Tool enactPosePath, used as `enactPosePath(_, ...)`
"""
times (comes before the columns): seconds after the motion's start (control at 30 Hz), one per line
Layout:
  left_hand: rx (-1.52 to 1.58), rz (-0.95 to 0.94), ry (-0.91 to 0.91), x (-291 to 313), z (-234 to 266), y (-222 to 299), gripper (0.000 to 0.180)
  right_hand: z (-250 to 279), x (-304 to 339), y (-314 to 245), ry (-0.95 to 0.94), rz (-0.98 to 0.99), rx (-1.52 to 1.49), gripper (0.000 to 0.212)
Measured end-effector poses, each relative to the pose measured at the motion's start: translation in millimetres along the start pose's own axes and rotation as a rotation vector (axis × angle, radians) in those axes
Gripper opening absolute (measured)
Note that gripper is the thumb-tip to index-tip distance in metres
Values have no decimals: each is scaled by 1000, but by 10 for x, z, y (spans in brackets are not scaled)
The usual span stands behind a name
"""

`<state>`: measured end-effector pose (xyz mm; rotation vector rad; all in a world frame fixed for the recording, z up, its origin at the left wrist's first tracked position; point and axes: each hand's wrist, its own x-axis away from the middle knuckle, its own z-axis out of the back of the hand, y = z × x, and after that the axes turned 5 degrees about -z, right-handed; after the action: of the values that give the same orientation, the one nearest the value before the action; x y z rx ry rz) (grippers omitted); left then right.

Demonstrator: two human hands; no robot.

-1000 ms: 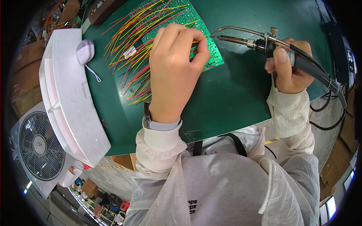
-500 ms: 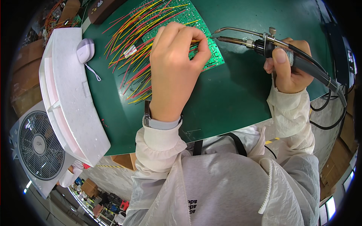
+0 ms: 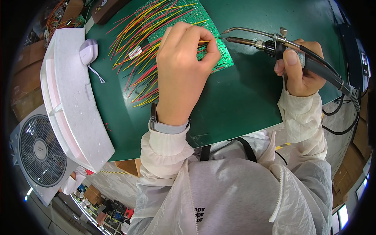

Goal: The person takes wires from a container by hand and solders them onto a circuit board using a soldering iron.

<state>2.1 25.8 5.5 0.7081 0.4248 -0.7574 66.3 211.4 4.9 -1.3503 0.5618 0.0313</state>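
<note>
My right hand (image 3: 300, 69) grips a soldering iron (image 3: 274, 48) that has a thin metal solder feed tube (image 3: 250, 30) clamped along its top. The iron's tip and the tube's end meet close to the right edge of a green circuit board (image 3: 225, 55). Over that board's left part arches my left hand (image 3: 184, 62), thumb and forefinger pinched on a yellow wire (image 3: 203, 41). The wire's end lies near the iron's tip; whether they touch I cannot tell. Many red, yellow and black wires (image 3: 137, 47) fan out leftward from the board, partly hidden behind my left hand.
A white foam box (image 3: 80, 102) stands along the table's left edge, with a pale lilac case (image 3: 89, 51) and its strap beside it. Beyond it is a grey fan (image 3: 41, 149). Black cables (image 3: 346, 125) hang off the right edge of the green table (image 3: 243, 102).
The iron's tip and feed tube have drawn very slightly back from the board's edge. My left hand has shifted a touch to the right, still pinching the wire.
</note>
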Motion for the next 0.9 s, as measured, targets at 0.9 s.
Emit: enactPosePath(0.9,63,90,-56,-41,54,20,8,81,-22,31,-153,41,-13,16)
